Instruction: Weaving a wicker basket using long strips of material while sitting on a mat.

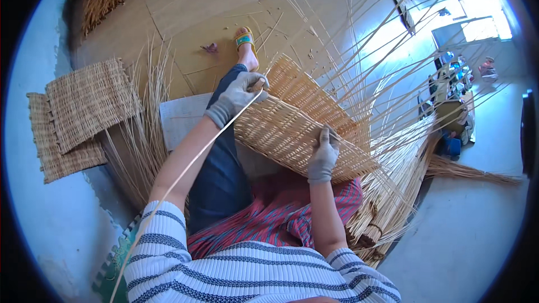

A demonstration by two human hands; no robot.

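— Where's the work sitting?

— Centre frame, across the lap: a half-woven pale cane mat [306,129], long axis running upper left to lower right. Left hand [238,94], grey glove, is closed on a long thin cane strand [185,168] at the mat's upper-left edge; the strand trails down toward lower left.

— And the other grip?

— Right hand [324,157], gloved too, fingers curled, pressing the near edge; cannot tell if it pinches anything. Left is nearer the strand. Loose upright stakes [393,67] fan to the right; finished woven panels [78,112] lie at left.

A home weaving workshop: cane bundles [387,207] and woven mats [84,106] on the floor.
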